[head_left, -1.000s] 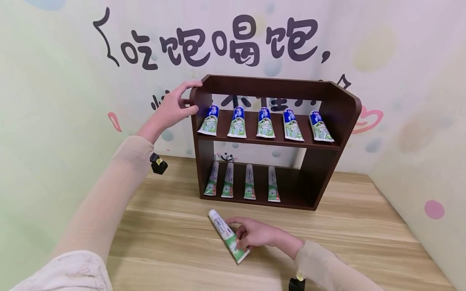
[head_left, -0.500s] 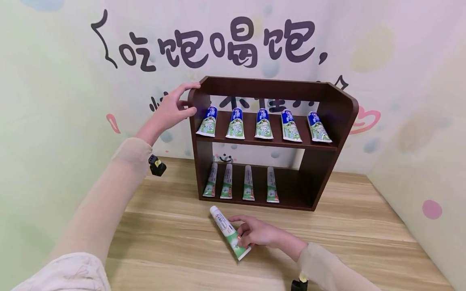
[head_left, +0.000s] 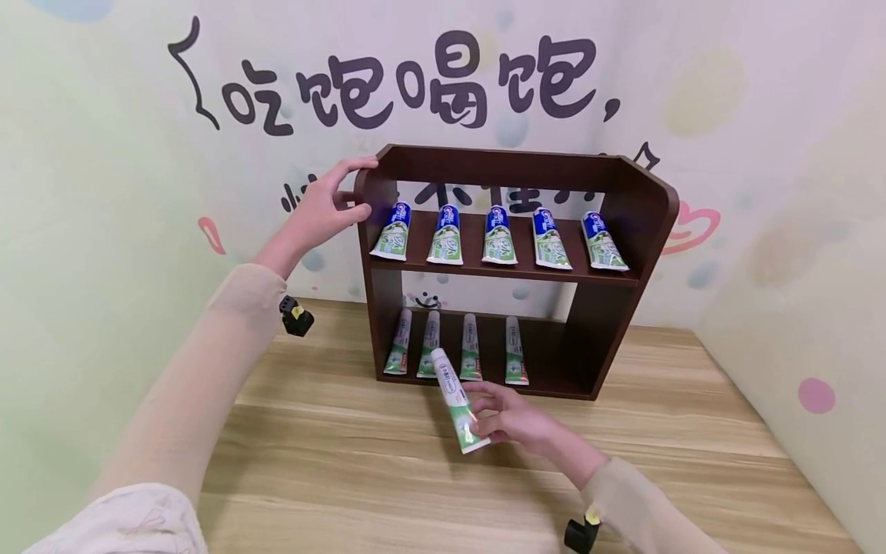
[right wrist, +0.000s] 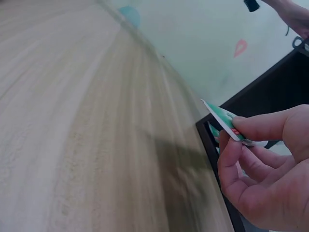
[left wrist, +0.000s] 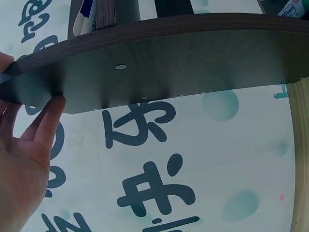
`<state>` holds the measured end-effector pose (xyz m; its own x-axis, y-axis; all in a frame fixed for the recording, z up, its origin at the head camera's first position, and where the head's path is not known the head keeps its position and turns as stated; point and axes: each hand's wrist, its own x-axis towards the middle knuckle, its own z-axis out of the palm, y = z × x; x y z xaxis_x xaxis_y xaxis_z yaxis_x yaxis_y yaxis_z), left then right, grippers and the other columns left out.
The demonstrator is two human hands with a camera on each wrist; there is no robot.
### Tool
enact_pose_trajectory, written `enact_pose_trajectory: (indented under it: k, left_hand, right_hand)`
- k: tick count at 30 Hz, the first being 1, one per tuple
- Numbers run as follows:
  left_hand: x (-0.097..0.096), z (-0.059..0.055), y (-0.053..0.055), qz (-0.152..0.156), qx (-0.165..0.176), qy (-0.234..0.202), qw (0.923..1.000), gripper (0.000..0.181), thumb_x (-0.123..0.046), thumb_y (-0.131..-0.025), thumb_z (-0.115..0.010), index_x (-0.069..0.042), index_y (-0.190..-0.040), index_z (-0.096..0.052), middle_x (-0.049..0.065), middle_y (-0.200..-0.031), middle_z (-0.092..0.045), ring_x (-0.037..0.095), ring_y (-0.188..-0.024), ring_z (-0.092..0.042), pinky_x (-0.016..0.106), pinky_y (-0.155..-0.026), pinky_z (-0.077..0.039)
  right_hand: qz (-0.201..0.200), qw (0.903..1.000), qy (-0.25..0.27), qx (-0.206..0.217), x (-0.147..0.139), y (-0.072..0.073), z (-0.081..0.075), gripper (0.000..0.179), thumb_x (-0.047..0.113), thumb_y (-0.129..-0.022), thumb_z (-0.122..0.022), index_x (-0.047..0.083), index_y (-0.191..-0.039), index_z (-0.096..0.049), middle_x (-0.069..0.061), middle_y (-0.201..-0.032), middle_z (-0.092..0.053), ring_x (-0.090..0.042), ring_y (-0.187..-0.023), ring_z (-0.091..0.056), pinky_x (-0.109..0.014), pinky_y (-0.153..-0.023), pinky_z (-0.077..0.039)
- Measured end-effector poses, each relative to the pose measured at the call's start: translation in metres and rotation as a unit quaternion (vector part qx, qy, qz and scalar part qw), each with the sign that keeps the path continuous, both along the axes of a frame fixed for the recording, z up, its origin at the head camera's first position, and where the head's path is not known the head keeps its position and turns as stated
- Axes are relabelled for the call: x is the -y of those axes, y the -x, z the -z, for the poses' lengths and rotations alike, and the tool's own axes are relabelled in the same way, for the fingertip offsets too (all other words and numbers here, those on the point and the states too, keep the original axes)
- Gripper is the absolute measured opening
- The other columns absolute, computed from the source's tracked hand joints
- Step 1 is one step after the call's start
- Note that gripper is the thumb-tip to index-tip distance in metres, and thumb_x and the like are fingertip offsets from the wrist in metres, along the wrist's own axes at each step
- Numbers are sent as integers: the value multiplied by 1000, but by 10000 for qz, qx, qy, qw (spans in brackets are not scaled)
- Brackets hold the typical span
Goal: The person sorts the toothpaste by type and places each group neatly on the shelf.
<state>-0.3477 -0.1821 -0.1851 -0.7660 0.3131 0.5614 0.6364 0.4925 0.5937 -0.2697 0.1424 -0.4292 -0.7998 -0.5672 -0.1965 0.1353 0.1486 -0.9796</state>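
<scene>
My right hand (head_left: 515, 419) pinches a white and green toothpaste tube (head_left: 457, 404) near its flat crimped end, thumb on one face and fingers behind. The tube is lifted off the table, its cap end pointing up and away, in front of the lower shelf. In the right wrist view the tube's crimped end (right wrist: 224, 121) shows between thumb and fingers. My left hand (head_left: 325, 204) holds the upper left side of the dark brown shelf rack (head_left: 508, 269). The left wrist view shows fingers on the side panel (left wrist: 169, 58).
Blue and green toothpaste tubes (head_left: 500, 238) lie in a spaced row on the upper shelf. Several white and green tubes (head_left: 514, 350) line the lower shelf's left and middle; bare shelf board (head_left: 554, 358) shows to their right. Wood table (head_left: 332, 446) surrounds the rack, with printed walls behind.
My right hand has raised the toothpaste tube from near the table and carried it forward, toward the lower shelf. The left hand stays on the rack.
</scene>
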Motion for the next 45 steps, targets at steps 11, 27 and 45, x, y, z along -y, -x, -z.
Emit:
enact_pose_trajectory:
  k: [11,27,45]
  left_hand:
    - [-1,-2,-3,41,-25,-33,10000,56,1,-90,-57,-6,-144,-44,9,-157,-40,36,-121,-61,43,-106,-52]
    - [-2,-3,-6,25,43,-42,10000,56,0,-91,-56,-6,-145,-43,10,-158,-39,38,-119,-61,51,-107,-49]
    - [-2,0,-3,91,29,-105,9999,57,1,-91,-56,-6,-145,-43,9,-158,-38,38,-120,-61,53,-108,-48]
  right_hand:
    - [255,9994,190,-151,-23,13,-17,80,-3,-85,-63,5,-154,-24,-7,-114,-60,-14,-90,-65,-25,-73,-57]
    - [1436,9884,18,-495,-60,28,-25,76,-2,-90,-62,8,-155,-23,-2,-113,-59,-11,-84,-61,-21,-67,-51]
    - [2657,9623,270,-522,-90,53,-1,75,-9,-91,-52,4,-157,-18,5,-98,-53,-2,-73,-52,-16,-62,-41]
